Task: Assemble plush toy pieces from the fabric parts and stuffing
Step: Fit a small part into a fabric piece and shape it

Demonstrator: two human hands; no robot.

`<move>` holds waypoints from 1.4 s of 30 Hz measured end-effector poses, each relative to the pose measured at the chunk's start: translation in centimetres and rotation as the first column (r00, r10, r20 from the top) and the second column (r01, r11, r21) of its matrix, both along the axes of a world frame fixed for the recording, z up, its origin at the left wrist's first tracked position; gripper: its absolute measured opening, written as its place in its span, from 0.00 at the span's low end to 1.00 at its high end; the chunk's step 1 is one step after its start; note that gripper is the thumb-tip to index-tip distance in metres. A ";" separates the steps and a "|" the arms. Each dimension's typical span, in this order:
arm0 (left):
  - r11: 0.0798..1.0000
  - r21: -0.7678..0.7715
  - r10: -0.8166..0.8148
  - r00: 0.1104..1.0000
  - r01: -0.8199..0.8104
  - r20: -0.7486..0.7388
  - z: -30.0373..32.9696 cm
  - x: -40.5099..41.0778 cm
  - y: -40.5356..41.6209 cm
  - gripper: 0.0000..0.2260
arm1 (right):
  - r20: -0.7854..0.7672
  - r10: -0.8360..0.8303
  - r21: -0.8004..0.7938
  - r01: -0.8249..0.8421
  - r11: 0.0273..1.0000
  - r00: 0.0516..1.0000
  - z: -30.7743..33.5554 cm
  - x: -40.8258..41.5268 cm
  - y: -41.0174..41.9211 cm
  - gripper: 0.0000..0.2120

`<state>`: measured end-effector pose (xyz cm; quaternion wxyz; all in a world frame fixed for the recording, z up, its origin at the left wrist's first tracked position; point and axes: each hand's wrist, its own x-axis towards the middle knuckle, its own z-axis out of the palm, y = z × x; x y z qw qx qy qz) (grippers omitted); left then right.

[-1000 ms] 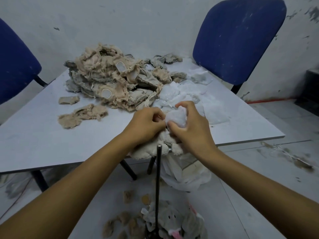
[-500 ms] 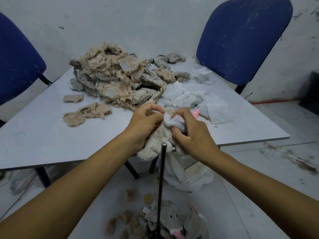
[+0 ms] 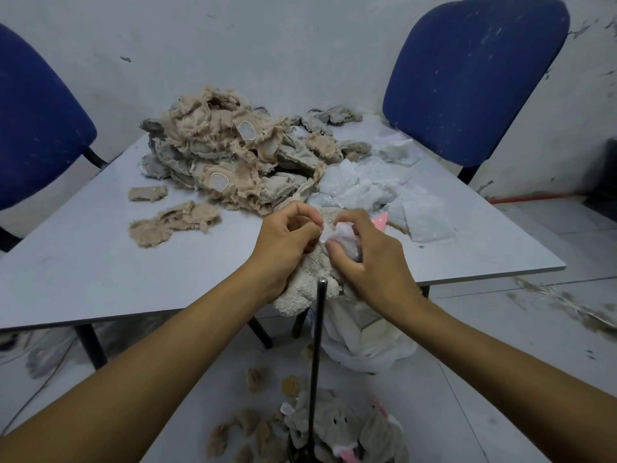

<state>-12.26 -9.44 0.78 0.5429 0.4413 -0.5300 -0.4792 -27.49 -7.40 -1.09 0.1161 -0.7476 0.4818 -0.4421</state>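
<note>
Since a second ago both hands have edged up-frame, the stuffing wad sinking lower. At centre frame the right hand [image 3: 364, 259] curls round the white stuffing [image 3: 345, 240], thumb beneath it; the left hand [image 3: 287, 237] pinches the cream plush shell [image 3: 305, 285] at the table [image 3: 100, 262] edge. Behind, upper centre, lies a fabric pile [image 3: 227, 162]
</note>
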 end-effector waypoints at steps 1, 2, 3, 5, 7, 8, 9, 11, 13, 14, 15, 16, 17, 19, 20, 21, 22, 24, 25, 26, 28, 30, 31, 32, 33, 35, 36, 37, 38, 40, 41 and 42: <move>1.000 0.001 -0.002 1.000 0.002 0.002 0.0 0.0 0.0 0.12 | 0.017 0.010 0.001 -0.010 1.000 1.000 0.0 -0.1 0.0 0.07; 1.000 0.002 -0.001 1.000 0.001 0.006 -0.1 0.0 0.0 0.12 | 0.029 0.033 -0.007 -0.033 0.999 0.999 -0.1 -0.3 0.0 0.07; 1.000 0.000 0.001 1.000 -0.001 0.010 -0.1 0.0 0.0 0.12 | 0.034 0.056 -0.018 -0.056 0.998 0.998 -0.1 -0.4 0.1 0.06; 1.000 -0.004 0.005 1.000 -0.005 0.018 -0.1 0.1 -0.1 0.12 | 0.024 0.067 -0.033 -0.066 0.997 0.997 -0.2 -0.5 0.2 0.07; 1.000 -0.009 0.004 1.000 -0.004 0.013 -0.1 0.1 -0.1 0.12 | -0.006 0.061 -0.045 -0.061 0.997 0.998 -0.4 -0.4 0.3 0.05; 1.000 -0.012 0.003 1.000 -0.003 0.007 -0.1 0.0 -0.1 0.12 | -0.020 0.052 -0.053 -0.053 0.997 0.998 -0.4 -0.3 0.3 0.05; 1.000 -0.018 0.000 1.000 0.000 0.005 -0.1 0.0 0.0 0.12 | -0.022 0.035 -0.061 -0.036 0.998 0.999 -0.4 -0.1 0.2 0.06; 0.999 -0.033 -0.007 1.000 0.007 0.016 -0.1 -0.1 0.1 0.12 | 0.019 -0.031 -0.073 0.033 0.997 0.999 -0.3 -0.1 0.0 0.07; 0.999 -0.044 -0.011 0.999 0.012 0.032 -0.1 -0.2 0.2 0.12 | 0.050 -0.089 -0.095 0.093 0.991 0.995 0.0 -0.1 -0.2 0.08; 0.999 -0.045 -0.010 0.999 0.012 0.031 -0.2 -0.2 0.2 0.12 | 0.040 -0.092 -0.102 0.096 0.990 0.995 -0.1 0.0 -0.2 0.07; 0.999 -0.046 -0.004 1.000 0.006 0.026 -0.2 -0.2 0.2 0.12 | 0.020 -0.082 -0.103 0.084 0.991 0.996 -0.2 0.0 -0.2 0.06; 0.999 -0.046 0.005 1.000 -0.003 0.026 -0.2 -0.1 0.2 0.11 | -0.005 -0.070 -0.102 0.069 0.992 0.998 -0.3 0.1 -0.1 0.07; 0.999 -0.048 0.012 0.999 -0.011 0.029 -0.2 -0.1 0.2 0.11 | -0.028 -0.059 -0.103 0.056 0.993 0.998 -0.6 0.1 -0.1 0.07; 0.998 -0.055 0.017 0.999 -0.015 0.035 -0.2 -0.1 0.3 0.11 | -0.054 -0.045 -0.090 0.040 0.995 0.998 -0.7 0.1 0.1 0.07; 0.998 -0.058 0.017 0.999 -0.015 0.034 -0.2 -0.1 0.3 0.11 | -0.063 -0.040 -0.079 0.035 0.996 0.997 -0.7 0.0 0.0 0.07; 0.998 -0.059 0.017 0.999 -0.015 0.032 -0.2 -0.1 0.3 0.11 | -0.079 -0.040 -0.068 0.035 0.997 0.996 -0.7 0.1 0.0 0.08; 0.998 -0.059 0.017 0.999 -0.015 0.030 -0.1 -0.1 0.3 0.11 | -0.102 -0.049 -0.064 0.042 0.997 0.994 -0.7 0.2 -0.1 0.08; 0.998 -0.055 0.013 1.000 -0.011 0.024 -0.1 -0.2 0.2 0.10 | -0.127 -0.087 -0.074 0.078 0.994 0.988 -0.7 0.3 -0.1 0.09; 0.999 -0.050 0.009 1.000 -0.008 0.020 -0.1 -0.2 0.2 0.11 | -0.110 -0.106 -0.088 0.096 0.991 0.988 -0.6 0.4 -0.2 0.08; 0.999 -0.047 0.007 1.000 -0.007 0.015 -0.1 -0.3 0.2 0.11 | -0.072 -0.116 -0.095 0.109 0.989 0.991 -0.6 0.3 -0.2 0.07; 0.999 -0.045 0.013 1.000 -0.012 0.011 -0.1 -0.3 0.2 0.11 | 0.029 -0.108 -0.083 0.110 0.990 0.994 -0.4 0.1 -0.1 0.11; 0.999 -0.048 0.015 1.000 -0.014 0.016 -0.2 -0.2 0.3 0.11 | 0.025 -0.083 -0.089 0.085 0.992 0.996 -0.3 0.0 -0.1 0.10; 0.999 -0.049 0.015 1.000 -0.014 0.019 -0.2 -0.2 0.3 0.11 | -0.008 -0.067 -0.085 0.067 0.994 0.998 -0.3 0.0 0.0 0.09; 0.999 -0.051 0.019 1.000 -0.018 0.022 -0.2 -0.2 0.3 0.11 | -0.045 -0.048 -0.076 0.044 0.996 0.998 -0.2 0.0 0.0 0.08; 0.998 -0.052 0.027 0.999 -0.025 0.025 -0.2 -0.1 0.3 0.10 | -0.093 -0.028 -0.065 0.022 0.998 0.995 -0.1 0.0 0.0 0.09; 0.998 -0.056 0.043 0.999 -0.041 0.029 -0.2 -0.1 0.3 0.11 | -0.180 0.010 -0.048 -0.019 0.999 0.984 -0.1 -0.1 0.0 0.10; 0.997 -0.060 0.049 0.998 -0.047 0.031 -0.2 -0.1 0.3 0.11 | -0.198 0.032 -0.036 -0.040 0.999 0.980 -0.2 -0.3 -0.1 0.11; 0.997 -0.063 0.053 0.998 -0.051 0.035 -0.3 -0.1 0.2 0.11 | -0.199 0.051 -0.022 -0.057 0.998 0.979 -0.3 -0.4 0.0 0.12; 0.996 -0.064 0.057 0.998 -0.055 0.038 -0.3 -0.1 0.2 0.11 | -0.178 0.065 -0.013 -0.068 0.998 0.982 -0.4 -0.6 0.0 0.14; 0.996 -0.066 0.071 0.997 -0.068 0.041 -0.4 -0.2 0.1 0.11 | -0.081 0.067 -0.010 -0.068 0.998 0.995 -0.5 -0.9 0.2 0.16; 0.995 -0.067 0.075 0.996 -0.071 0.046 -0.4 -0.3 0.1 0.12 | -0.036 0.051 -0.012 -0.051 0.999 0.998 -0.5 -1.0 0.2 0.15; 0.995 -0.071 0.074 0.996 -0.070 0.054 -0.5 -0.3 0.0 0.12 | -0.017 0.035 -0.022 -0.035 0.999 0.999 -0.4 -1.0 0.2 0.13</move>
